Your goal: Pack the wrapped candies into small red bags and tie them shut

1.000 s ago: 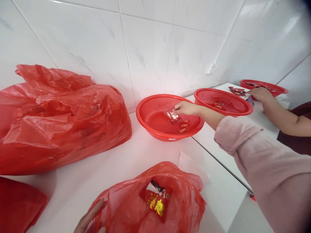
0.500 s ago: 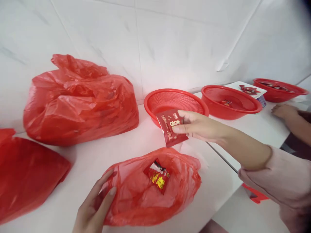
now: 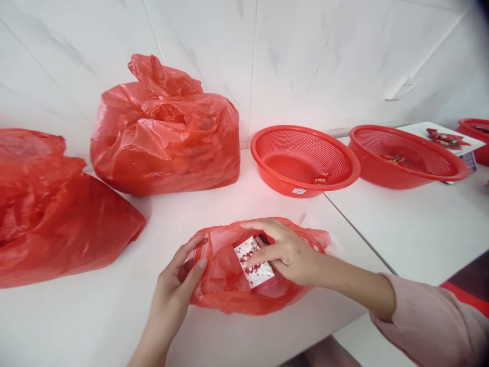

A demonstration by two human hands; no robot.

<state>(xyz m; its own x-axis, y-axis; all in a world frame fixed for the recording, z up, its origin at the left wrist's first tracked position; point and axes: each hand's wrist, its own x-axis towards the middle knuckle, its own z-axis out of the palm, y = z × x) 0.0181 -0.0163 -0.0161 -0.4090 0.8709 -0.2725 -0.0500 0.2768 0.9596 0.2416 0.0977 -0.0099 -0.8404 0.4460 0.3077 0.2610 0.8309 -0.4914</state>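
A thin red plastic bag [image 3: 225,300] lies on the white table, its mouth spread upward. At the bag's left rim, my left hand [image 3: 181,275] pinches the film between thumb and fingers. My right hand [image 3: 286,252] reaches over the mouth from the right, with a small packet [image 3: 255,272] in its grip. The packet's face is white with red marks, and my thumb lies across it. Part of the packet and a darker red edge beside it are covered by my fingers. What lies underneath is mostly hidden.
Two full red bags [image 3: 168,148] stand to the left and behind. Toward the back right are a red mesh basket [image 3: 275,178] with a small packet inside, a second basket [image 3: 382,176], a white box [image 3: 416,130] with packets on top, and another basket [image 3: 473,122]. A table seam runs diagonally.
My right hand has lowered from in front of the basket into the bag's mouth with a packet; a white face now shows instead of dark red. My left hand stays on the rim. The view has shifted.
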